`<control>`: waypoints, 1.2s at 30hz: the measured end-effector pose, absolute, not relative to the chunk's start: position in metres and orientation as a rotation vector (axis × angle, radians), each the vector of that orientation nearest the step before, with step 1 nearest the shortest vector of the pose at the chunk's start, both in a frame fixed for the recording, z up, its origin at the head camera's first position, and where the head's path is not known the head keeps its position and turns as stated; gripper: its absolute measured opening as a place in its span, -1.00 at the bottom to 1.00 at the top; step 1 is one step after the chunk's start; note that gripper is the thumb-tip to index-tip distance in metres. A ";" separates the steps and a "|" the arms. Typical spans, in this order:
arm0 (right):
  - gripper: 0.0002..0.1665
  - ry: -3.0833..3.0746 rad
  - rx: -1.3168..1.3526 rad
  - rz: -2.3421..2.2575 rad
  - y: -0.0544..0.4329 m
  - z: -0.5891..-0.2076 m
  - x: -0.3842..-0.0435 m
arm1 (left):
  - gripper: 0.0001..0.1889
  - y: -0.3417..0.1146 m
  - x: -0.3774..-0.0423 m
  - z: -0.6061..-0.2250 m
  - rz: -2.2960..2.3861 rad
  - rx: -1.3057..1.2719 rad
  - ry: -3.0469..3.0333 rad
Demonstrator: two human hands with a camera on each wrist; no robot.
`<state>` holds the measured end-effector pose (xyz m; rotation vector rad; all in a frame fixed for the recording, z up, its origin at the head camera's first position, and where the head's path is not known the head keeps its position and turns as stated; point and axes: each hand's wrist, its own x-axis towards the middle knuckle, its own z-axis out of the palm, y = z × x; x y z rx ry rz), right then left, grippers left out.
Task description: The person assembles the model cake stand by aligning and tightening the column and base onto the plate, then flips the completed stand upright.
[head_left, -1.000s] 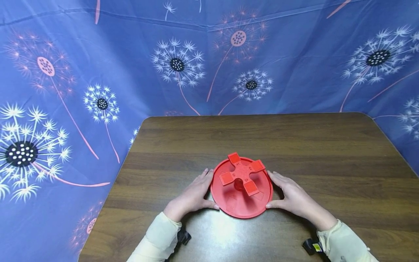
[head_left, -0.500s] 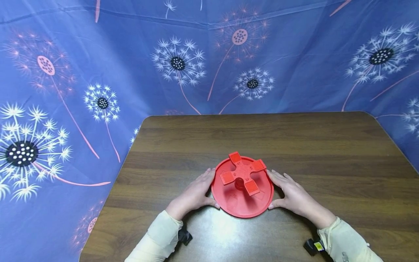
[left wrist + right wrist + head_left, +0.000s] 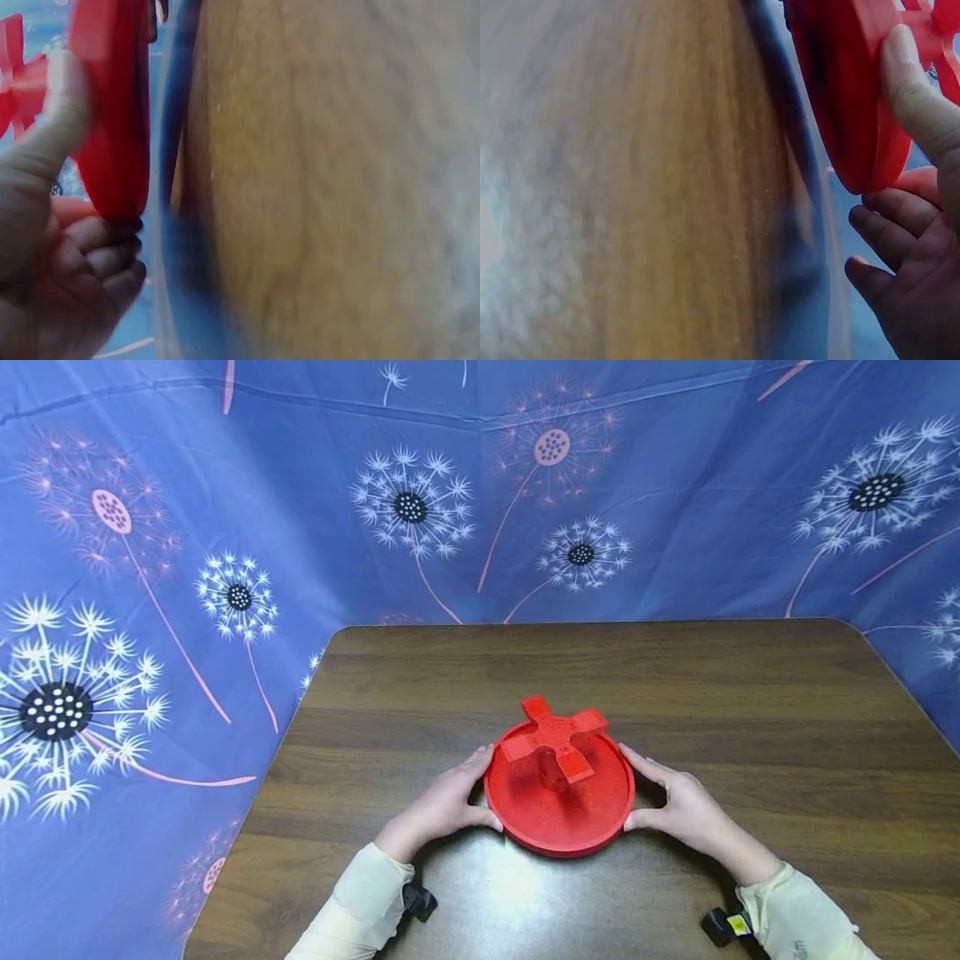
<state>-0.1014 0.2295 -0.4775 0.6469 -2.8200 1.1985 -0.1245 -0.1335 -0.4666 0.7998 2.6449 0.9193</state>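
Observation:
Between my hands in the head view is a red round disc (image 3: 532, 814) with a raised rim. From its centre rises a short post topped by a flat four-armed cross (image 3: 555, 733). My left hand (image 3: 447, 799) grips the disc's left edge, thumb at the near side and fingers farther back. On the opposite edge, my right hand (image 3: 684, 810) holds it the same way. Both wrist views show the thumbs on the disc's side wall, the other fingers by its edge, and its dark underside raised off the tabletop.
The brown wooden table (image 3: 420, 685) has rounded far corners. Behind it and along the left hangs a blue cloth (image 3: 300, 460) printed with dandelions. A black strapped device (image 3: 420, 902) sits at the left wrist, and another (image 3: 717, 927) at the right.
The disc has risen off the table between both hands, with more of its near side wall showing. My right hand has shifted slightly right.

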 end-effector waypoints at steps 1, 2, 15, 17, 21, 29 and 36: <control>0.16 -2.801 0.645 1.260 0.230 -0.477 -0.101 | 0.13 -0.134 -0.124 -0.465 0.978 0.786 2.629; 0.12 -2.783 0.641 1.328 0.231 -0.477 -0.100 | 0.10 -0.135 -0.124 -0.464 1.034 0.776 2.617; -0.37 -2.265 0.617 1.981 0.221 -0.465 -0.091 | -0.21 -0.126 -0.113 -0.449 1.838 0.570 2.342; -0.45 -2.223 0.541 1.999 0.218 -0.461 -0.088 | -0.29 -0.124 -0.110 -0.449 1.926 0.553 2.319; -0.55 -2.171 0.360 1.968 0.210 -0.453 -0.081 | -0.48 -0.119 -0.106 -0.451 2.063 0.576 2.314; -0.62 -1.941 0.116 2.028 0.194 -0.442 -0.072 | -0.60 -0.106 -0.100 -0.455 2.202 0.567 2.564; -0.55 -1.931 0.203 1.969 0.187 -0.437 -0.068 | -0.71 -0.094 -0.092 -0.429 2.286 0.474 2.747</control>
